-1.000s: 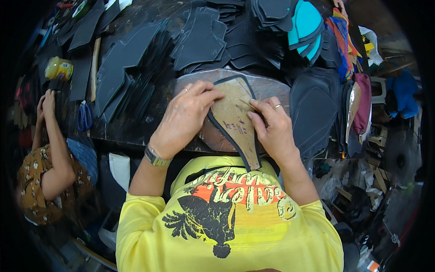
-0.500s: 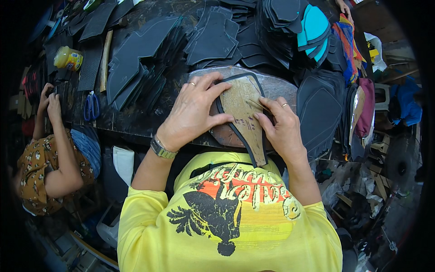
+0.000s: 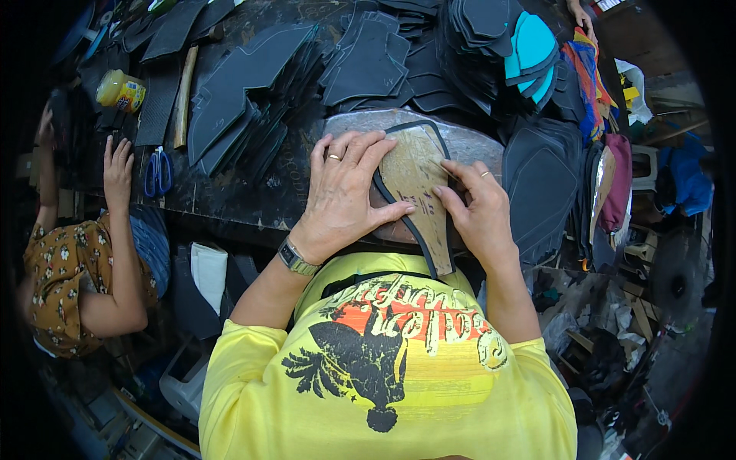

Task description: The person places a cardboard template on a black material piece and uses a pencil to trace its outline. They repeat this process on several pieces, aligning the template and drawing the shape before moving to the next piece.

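Observation:
A tan template board (image 3: 414, 165) with a narrow lower end and handwritten marks lies on a dark piece whose black border (image 3: 418, 238) shows around it. My left hand (image 3: 345, 180) lies flat along their left side, fingers stretched, thumb reaching onto the board. Pinched over the board's right edge, my right hand (image 3: 479, 207) holds a slim pen-like tool, now almost wholly hidden by the fingers. Beneath is a worn, rounded work board (image 3: 479, 142) at the table's near edge.
Stacks of dark cut pieces (image 3: 245, 84) cover the back; another stack (image 3: 544, 184) lies right. Blue scissors (image 3: 159, 172), a wooden stick (image 3: 185, 96) and a yellow jar (image 3: 121, 90) are left. Another person's hand (image 3: 117, 172) rests at the table there. A turquoise piece (image 3: 531, 44) tops one pile.
My left hand has shifted slightly down the board, its fingers flatter. The slim tool in my right hand is now more hidden. The person at left has moved their hands apart.

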Available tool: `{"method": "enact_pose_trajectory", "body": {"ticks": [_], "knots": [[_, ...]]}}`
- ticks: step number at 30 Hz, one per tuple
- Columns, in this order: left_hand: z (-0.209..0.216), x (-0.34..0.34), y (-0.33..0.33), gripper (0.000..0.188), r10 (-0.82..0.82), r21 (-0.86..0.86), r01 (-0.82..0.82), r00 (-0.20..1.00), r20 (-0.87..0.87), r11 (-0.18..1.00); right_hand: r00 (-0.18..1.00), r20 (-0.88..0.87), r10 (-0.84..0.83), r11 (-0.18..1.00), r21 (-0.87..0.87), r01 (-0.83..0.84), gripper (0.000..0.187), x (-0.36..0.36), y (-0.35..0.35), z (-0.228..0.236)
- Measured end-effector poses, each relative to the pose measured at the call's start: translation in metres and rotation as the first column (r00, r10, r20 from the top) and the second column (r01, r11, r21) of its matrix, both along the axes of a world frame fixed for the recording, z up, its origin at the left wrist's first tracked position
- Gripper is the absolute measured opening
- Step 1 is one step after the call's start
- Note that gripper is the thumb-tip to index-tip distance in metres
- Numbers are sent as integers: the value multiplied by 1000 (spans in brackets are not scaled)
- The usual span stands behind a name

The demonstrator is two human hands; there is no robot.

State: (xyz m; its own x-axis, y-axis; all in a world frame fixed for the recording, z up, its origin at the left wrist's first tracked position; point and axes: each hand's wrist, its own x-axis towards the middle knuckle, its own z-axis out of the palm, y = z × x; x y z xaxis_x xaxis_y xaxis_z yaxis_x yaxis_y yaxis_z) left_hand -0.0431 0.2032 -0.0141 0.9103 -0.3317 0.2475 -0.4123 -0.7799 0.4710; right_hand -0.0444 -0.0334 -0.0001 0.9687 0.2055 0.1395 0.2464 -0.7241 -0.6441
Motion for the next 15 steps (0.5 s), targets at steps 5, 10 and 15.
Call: {"method": "enact_pose_trajectory", "body": {"ticks": [5,10,15], "knots": [[0,-1,0,89,17,-10,-17,1000,-11,1000,999,-38,-3,892,452,20,16,6,2,6],[0,0,-1,88,38,-35,-39,999,-11,999,994,-90,61,703,711,21,19,9,15,4],[1,2,0,90,59,-33,-60,998,-20,998,894,-396,211,470,843,262,22,11,26,-4]]}}
